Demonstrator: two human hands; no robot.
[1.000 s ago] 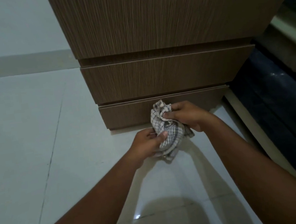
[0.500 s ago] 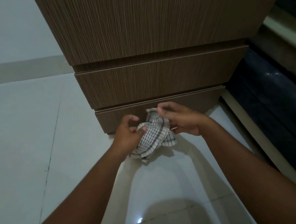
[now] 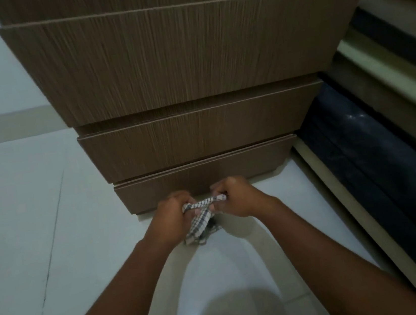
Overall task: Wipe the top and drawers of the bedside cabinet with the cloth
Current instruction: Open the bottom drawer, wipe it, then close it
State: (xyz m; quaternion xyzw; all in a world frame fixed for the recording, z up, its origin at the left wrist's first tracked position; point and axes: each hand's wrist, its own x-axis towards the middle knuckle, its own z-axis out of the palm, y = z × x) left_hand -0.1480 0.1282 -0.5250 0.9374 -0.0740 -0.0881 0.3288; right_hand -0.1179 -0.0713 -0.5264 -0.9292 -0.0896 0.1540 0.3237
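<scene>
Down at the foot of the bedside cabinet [image 3: 188, 54], you hold the checked cloth [image 3: 201, 220] in both hands, just in front of its bottom drawer [image 3: 168, 187]. Your left grip [image 3: 174, 214] is curled tight round one end of the cloth, with the fingers folded in. Your right grip [image 3: 236, 201] pinches the other end, its knuckles turned up toward the cabinet. A short band of the fabric runs taut between the two fists, and the rest hangs bunched below them, above the floor [image 3: 23, 208]. Whether the cloth touches the drawer front cannot be told from this angle.

Above the bottom drawer sits the middle drawer [image 3: 198, 134], and over that the tall top drawer [image 3: 175, 56], all in brown wood grain. Pale glossy tiles spread to the cabinet's left and in front of it, and a small glint of light shows on them between your forearms. Right of the cabinet runs a dark, shiny surface [image 3: 359, 153] edged by a pale strip.
</scene>
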